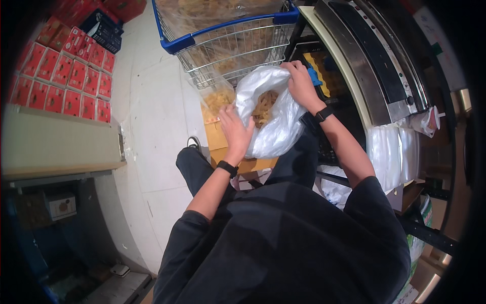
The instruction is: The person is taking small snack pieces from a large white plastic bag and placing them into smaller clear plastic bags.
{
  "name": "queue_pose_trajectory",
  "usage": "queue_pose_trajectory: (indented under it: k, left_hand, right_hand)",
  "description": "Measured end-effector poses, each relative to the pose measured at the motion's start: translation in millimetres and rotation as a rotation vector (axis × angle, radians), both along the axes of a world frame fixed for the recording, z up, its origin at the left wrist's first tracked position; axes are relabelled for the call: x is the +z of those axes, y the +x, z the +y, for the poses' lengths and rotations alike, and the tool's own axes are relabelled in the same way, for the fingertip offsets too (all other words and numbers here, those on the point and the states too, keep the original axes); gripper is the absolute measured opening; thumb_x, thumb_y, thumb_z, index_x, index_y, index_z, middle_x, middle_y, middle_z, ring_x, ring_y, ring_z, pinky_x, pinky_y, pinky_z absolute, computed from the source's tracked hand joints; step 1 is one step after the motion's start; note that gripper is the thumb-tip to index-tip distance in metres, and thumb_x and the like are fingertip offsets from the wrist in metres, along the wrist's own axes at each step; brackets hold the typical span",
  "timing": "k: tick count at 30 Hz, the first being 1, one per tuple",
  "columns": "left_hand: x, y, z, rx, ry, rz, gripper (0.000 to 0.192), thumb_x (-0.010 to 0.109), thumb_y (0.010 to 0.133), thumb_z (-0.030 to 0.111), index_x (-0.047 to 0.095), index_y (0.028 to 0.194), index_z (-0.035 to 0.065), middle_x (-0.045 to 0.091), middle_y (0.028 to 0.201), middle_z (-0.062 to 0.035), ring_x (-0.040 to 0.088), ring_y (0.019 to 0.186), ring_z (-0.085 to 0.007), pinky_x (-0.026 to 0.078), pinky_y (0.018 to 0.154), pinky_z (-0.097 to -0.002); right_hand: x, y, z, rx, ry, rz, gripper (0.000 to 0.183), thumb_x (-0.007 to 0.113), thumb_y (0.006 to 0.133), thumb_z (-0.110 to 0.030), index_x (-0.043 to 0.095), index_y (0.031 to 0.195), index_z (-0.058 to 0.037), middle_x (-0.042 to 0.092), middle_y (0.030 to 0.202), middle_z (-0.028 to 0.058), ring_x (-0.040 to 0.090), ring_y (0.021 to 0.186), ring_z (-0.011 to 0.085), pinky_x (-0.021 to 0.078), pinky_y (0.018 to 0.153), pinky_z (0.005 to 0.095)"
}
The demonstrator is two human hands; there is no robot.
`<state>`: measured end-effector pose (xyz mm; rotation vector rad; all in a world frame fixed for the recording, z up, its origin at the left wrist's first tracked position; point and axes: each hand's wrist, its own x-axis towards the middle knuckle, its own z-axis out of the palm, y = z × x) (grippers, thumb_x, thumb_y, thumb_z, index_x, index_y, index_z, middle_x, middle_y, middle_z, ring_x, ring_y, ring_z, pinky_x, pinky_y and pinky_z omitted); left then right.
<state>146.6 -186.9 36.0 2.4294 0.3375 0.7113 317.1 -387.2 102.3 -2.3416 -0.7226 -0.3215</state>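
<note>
A translucent white plastic bag (279,136) stands open between my knees, its rim rolled outward. Inside it lie brown-yellow dried pieces (264,108), too blurred to name. My right hand (302,83) grips the rim at the far right, fingers curled over the film. At the left side, my left hand (236,131) holds the bag's edge, with the thumb over the film and the fingers along the outside. A clear bag of yellow pieces (219,99) lies just beyond my left fingers. Under the bags is a brown cardboard box (218,138).
A wire shopping cart (235,49) with a blue rim holds large clear bags ahead. To the right stand a metal sealing machine (376,57) and stacked clear plastic bags (393,155). Red cartons (62,76) are stacked at the left, beyond a pale counter (60,140).
</note>
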Motion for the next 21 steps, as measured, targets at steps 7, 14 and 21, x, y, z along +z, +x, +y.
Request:
queue_pose_trajectory:
  k: [7,14,21]
  left_hand:
    - [-14.3,12.2,5.8,-0.242,-0.074,0.089,0.041,0.056,0.091,-0.007,0.047,0.131,-0.0091,0.04,0.149,-0.0326,0.051,0.129,-0.0497,0.044,0.108,-0.0517]
    - [-20.6,26.3,14.4,-0.352,-0.215,0.106,0.063,0.053,0.075,-0.021,0.045,0.136,-0.0076,0.041,0.144,-0.0358,0.044,0.13,-0.0567,0.042,0.111,-0.0525]
    - [-52.5,49.3,23.4,-0.339,-0.456,0.132,0.073,0.055,0.068,-0.018,0.044,0.139,-0.0055,0.051,0.137,-0.0339,0.047,0.132,-0.0525,0.039,0.113,-0.0503]
  right_hand:
    - [11.4,-12.7,7.5,-0.134,-0.091,0.015,0.053,0.051,0.081,0.01,0.062,0.131,-0.007,0.055,0.128,0.0196,0.053,0.123,0.0407,0.039,0.108,0.0481]
    - [9.5,-83.2,1.0,0.012,-0.12,-0.058,0.059,0.066,0.078,0.0,0.059,0.136,-0.0068,0.052,0.142,0.0192,0.046,0.134,0.0396,0.0371,0.109,0.0503]
    - [-50.7,-68.6,-21.9,-0.199,-0.564,0.325,0.121,0.087,0.064,-0.007,0.021,0.166,-0.0141,0.014,0.173,0.0221,0.013,0.159,0.0471,0.0176,0.125,0.0643]
